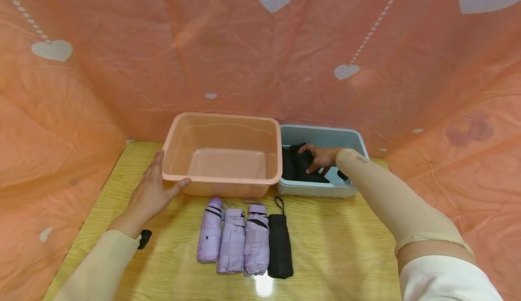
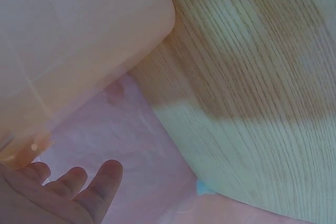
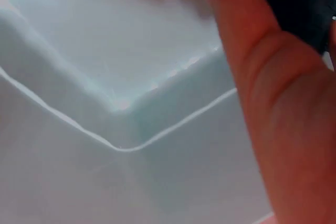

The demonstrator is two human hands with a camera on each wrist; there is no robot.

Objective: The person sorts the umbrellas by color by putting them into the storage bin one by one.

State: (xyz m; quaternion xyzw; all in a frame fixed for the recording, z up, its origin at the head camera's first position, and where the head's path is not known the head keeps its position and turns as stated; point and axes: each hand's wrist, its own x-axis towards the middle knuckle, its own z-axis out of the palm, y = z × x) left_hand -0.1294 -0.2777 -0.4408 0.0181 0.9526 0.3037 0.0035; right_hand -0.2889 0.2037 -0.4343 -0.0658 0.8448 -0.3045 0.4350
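My left hand (image 1: 150, 194) rests against the left front corner of an orange plastic basin (image 1: 224, 180), thumb on the front rim and fingers along the side. In the left wrist view its fingers (image 2: 102, 187) are extended next to the basin wall. Inside the blue-grey basin (image 1: 317, 189), my right hand (image 1: 323, 157) curls thumb and fingers round a black folded umbrella (image 1: 303, 160). Another black bundle (image 1: 288, 165) lies left of it. The right wrist view shows the thumb (image 3: 278, 87) in front of dark fabric (image 3: 299, 3); the far fingers are mostly hidden.
In front of the basins lie three lilac folded umbrellas (image 1: 232, 244) and a black one (image 1: 280, 246), side by side on the wooden table (image 1: 333, 246). An orange cloth (image 1: 244, 52) with white hearts hangs behind and at both sides. The two basins stand next to each other.
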